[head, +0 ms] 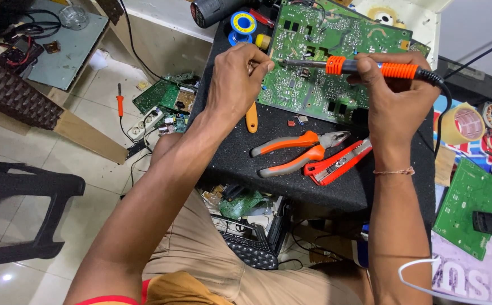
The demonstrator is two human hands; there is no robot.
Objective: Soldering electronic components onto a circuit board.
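While seen from above the lap: orange-handled pliers (299, 149) and red utility knife (338, 162) lying side by side on black foam mat (246, 158), nearest the body. Beyond them, right hand (395, 93) clenched around orange-gripped soldering iron (364, 67), tip pointing left over large green circuit board (328, 56). Left hand (239, 82) pinched shut at board's left edge, content too small to tell. Farthest, blue solder spool (242, 24).
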